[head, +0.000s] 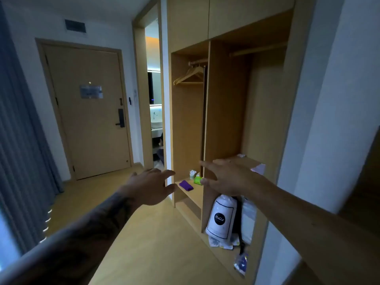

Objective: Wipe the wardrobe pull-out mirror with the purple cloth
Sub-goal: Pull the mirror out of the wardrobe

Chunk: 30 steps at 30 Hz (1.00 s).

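Left hand [151,187] and right hand [225,176] are reaching forward with fingers spread apart, holding nothing. The purple cloth [186,185] is lying folded on the low shelf [193,195] of the open wardrobe [228,112], between the two hands in this view and apart from both; the left fingertips are hovering just beside its near end. The dark vertical edge of what appears to be the pull-out mirror [203,120] is standing behind the cloth, against the wardrobe's central partition; its glass face is not showing. Behind the cloth, a green tissue pack [197,179] and a small white item [192,174] are sitting on the same shelf. Above the cloth, wooden hangers [190,77] are hanging from a rail. Right of the cloth and lower, a white bag [221,218] is leaning in the wardrobe's bottom compartment. Left of the wardrobe, a doorway is opening onto a lit bathroom, and a closed entrance door [88,112] is standing beyond. The wooden floor [160,239] is spreading below the shelf.
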Each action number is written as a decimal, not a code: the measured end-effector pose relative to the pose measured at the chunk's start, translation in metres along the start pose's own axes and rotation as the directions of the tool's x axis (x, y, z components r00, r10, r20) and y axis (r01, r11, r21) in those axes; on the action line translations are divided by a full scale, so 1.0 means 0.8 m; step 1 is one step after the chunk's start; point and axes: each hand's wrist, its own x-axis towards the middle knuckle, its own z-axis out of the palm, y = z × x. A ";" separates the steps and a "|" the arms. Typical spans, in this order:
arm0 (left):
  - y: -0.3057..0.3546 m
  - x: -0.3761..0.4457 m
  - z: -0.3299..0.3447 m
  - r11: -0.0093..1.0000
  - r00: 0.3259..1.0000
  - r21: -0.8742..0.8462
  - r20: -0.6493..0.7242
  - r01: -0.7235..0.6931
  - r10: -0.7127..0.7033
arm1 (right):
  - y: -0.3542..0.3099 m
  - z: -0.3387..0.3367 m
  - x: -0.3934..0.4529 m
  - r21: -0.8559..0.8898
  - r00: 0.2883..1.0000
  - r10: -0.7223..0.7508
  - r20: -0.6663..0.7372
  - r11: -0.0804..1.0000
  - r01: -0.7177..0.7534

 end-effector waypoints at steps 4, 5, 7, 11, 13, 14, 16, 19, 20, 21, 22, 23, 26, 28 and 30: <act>-0.023 0.009 0.015 0.998 0.999 -0.047 -0.012 0.034 -0.035 | -0.002 0.025 0.029 0.003 1.000 0.011 0.002 1.000 -0.011; -0.027 0.015 0.021 0.998 0.999 -0.051 -0.022 0.036 -0.037 | -0.002 0.036 0.040 0.004 1.000 0.011 0.008 1.000 -0.012; -0.034 0.026 0.036 0.998 0.998 -0.033 -0.022 0.050 -0.051 | -0.002 0.056 0.063 0.008 1.000 0.004 0.029 1.000 -0.004; -0.053 0.062 0.062 0.996 0.996 -0.014 0.008 0.088 -0.088 | 0.001 0.093 0.116 0.013 0.997 -0.048 0.052 0.999 0.047; -0.061 0.086 0.074 0.995 0.995 -0.021 0.030 0.096 -0.096 | 0.007 0.109 0.147 0.005 0.994 -0.066 0.089 0.998 0.066; -0.063 0.099 0.079 0.994 0.993 -0.031 0.049 0.109 -0.108 | 0.012 0.115 0.163 0.001 0.992 -0.067 0.110 0.998 0.067; -0.064 0.128 0.092 0.992 0.987 -0.027 0.104 0.125 -0.122 | 0.022 0.124 0.196 0.008 0.989 -0.061 0.134 0.998 0.061; -0.062 0.182 0.109 0.993 0.979 -0.006 0.170 0.115 -0.113 | 0.040 0.135 0.244 0.055 0.989 -0.064 0.133 0.997 0.058; -0.062 0.201 0.113 0.993 0.978 -0.008 0.175 0.116 -0.113 | 0.047 0.140 0.258 0.071 0.989 -0.065 0.136 0.996 0.056; -0.062 0.221 0.117 0.993 0.979 -0.012 0.170 0.115 -0.111 | 0.055 0.145 0.272 0.081 0.989 -0.069 0.134 0.995 0.058; -0.061 0.240 0.120 0.994 0.980 -0.015 0.167 0.112 -0.108 | 0.065 0.152 0.285 0.084 0.988 -0.071 0.135 0.995 0.060; -0.060 0.259 0.124 0.994 0.980 -0.019 0.167 0.109 -0.104 | 0.076 0.158 0.298 0.082 0.988 -0.072 0.136 0.995 0.062; -0.057 0.311 0.139 0.995 0.981 -0.029 0.170 0.099 -0.093 | 0.112 0.177 0.335 0.092 0.985 -0.079 0.155 0.994 0.065; -0.057 0.340 0.152 0.995 0.985 -0.038 0.150 0.094 -0.088 | 0.132 0.189 0.360 0.109 0.985 -0.074 0.159 0.992 0.057; -0.059 0.361 0.164 0.996 0.986 -0.028 0.145 0.088 -0.083 | 0.145 0.201 0.383 0.123 0.982 -0.060 0.180 0.992 0.038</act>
